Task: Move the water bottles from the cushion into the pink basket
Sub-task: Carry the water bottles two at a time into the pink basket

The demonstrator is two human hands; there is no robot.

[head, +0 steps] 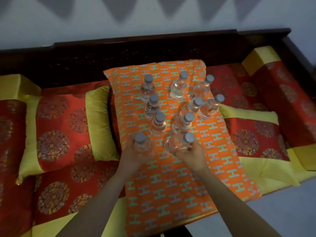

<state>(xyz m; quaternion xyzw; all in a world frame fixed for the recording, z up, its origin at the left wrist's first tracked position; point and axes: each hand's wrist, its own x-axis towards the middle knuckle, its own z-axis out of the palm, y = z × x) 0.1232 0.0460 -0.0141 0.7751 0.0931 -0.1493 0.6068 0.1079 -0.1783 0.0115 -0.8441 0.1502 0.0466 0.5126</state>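
An orange cushion [172, 182] with a pale H pattern lies across a sofa. Several clear water bottles with grey caps stand on its far half, such as one at the back [177, 88]. My left hand [135, 155] grips the nearest left bottle [142, 145] from below. My right hand [191, 153] grips the nearest right bottle [179, 143], which tilts toward the right. Both held bottles are at the cushion's middle. No pink basket is in view.
Red and yellow patterned pillows lie on both sides: one at the left [63, 130], one at the right [253, 132]. A dark wooden sofa back [136, 52] runs behind. Grey floor [282, 207] shows at the lower right.
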